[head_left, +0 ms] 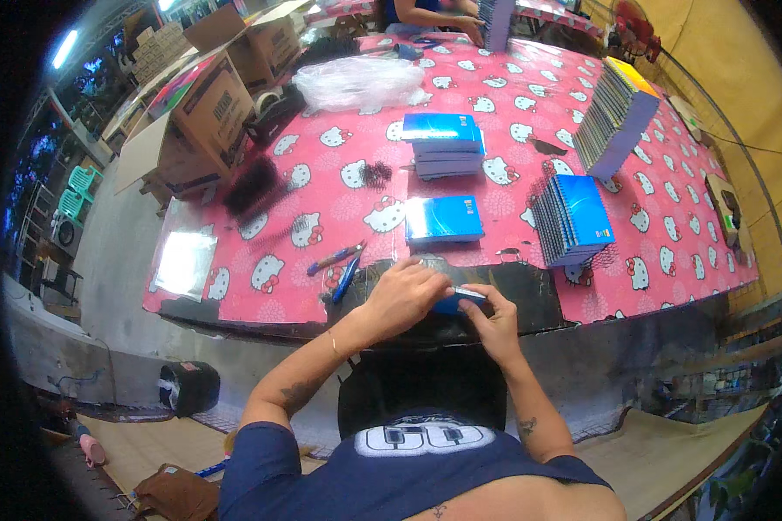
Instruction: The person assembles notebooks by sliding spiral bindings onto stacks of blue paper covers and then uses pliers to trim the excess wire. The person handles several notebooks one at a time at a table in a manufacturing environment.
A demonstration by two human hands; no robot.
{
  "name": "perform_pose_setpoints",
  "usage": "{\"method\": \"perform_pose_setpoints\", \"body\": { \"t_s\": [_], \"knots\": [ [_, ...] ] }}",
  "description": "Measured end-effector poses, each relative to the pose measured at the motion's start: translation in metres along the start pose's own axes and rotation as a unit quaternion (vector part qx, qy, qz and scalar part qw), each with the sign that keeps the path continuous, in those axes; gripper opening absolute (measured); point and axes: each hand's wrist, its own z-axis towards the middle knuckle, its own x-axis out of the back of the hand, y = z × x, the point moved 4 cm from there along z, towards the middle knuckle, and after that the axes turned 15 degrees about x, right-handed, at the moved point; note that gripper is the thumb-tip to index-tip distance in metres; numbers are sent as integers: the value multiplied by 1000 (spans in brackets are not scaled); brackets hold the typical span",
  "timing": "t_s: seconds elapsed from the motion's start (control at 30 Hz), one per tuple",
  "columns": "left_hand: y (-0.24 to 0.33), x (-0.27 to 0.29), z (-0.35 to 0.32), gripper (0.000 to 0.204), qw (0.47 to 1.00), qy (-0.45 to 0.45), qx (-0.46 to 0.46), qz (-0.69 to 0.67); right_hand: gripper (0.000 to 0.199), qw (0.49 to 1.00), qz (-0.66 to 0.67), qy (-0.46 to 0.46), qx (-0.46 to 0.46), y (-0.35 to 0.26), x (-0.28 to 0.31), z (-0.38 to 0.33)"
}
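At the table's near edge, my right hand (495,323) holds a small blue-covered notebook (460,300), its thumb on top and its fingers around the right end. My left hand (406,293) is closed at the notebook's left end with the fingertips pinched together; what lies between them is hidden. Both hands are over a black patch (526,291) of the table edge. Left of my left hand lie blue-handled pliers (347,278) and a slim cutter-like tool (334,259). Just beyond the hands lies a blue notebook (443,219), with a stack of blue notebooks (447,143) behind it.
To the right stand spiral-bound notebooks (573,217) and a taller stack (617,117). Black wire coils (256,187), a clear sheet (185,265) and a plastic bag (356,82) lie leftward. Cardboard boxes (204,122) stand far left. Another person's hand (471,30) touches notebooks opposite.
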Motion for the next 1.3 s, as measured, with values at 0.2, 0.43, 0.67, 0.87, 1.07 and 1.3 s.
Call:
{"method": "perform_pose_setpoints", "body": {
  "t_s": [0.2, 0.43, 0.67, 0.87, 1.07, 1.3],
  "knots": [
    [7, 11, 4, 34, 999, -34, 19, 10, 24, 996, -90, 15, 5, -9, 2, 4],
    [1, 9, 17, 40, 983, -151, 108, 10, 21, 999, 3, 29, -23, -15, -4, 6],
    [-15, -2, 8, 19, 996, -77, 43, 6, 20, 999, 38, 36, -12, 4, -9, 1],
    [-10, -7, 8, 29, 992, -96, 73, 20, 21, 996, 82, 33, -31, 2, -8, 1],
    [12, -43, -33, 79, 988, -36, 113, 103, 27, 989, 122, 72, -43, 3, -13, 1],
    [12, -36, -9, 89, 977, -7, 126, 170, 29, 992, 99, 55, -52, 4, -16, -4]
  ]
}}
